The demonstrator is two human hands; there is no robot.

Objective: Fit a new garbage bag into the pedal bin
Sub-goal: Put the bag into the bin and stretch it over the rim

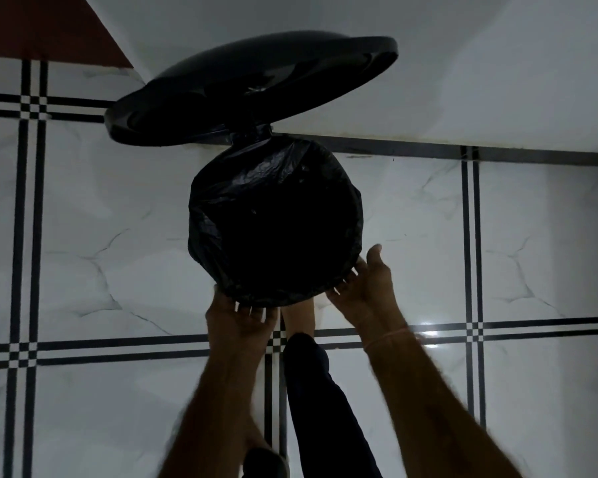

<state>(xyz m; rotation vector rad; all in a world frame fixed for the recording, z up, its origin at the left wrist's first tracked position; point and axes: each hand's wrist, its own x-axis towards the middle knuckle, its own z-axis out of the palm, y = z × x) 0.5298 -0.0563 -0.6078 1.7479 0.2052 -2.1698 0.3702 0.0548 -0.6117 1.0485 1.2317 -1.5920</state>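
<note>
A round black pedal bin stands against the wall, seen from above, its lid (252, 91) tilted up and open. A black garbage bag (256, 181) lines the mouth and is folded down over the rim all round. My left hand (239, 315) grips the bag's folded edge at the near side of the rim, fingers curled under it. My right hand (366, 281) holds the bag's edge at the near right of the rim, thumb raised. My foot (299, 315) reaches under the bin's near side, where the pedal itself is hidden.
The floor is white marble tile with black stripe borders (28, 236). A white wall (463, 81) runs behind the bin with a dark skirting line (497, 155). A red-brown patch (49, 25) shows at the top left.
</note>
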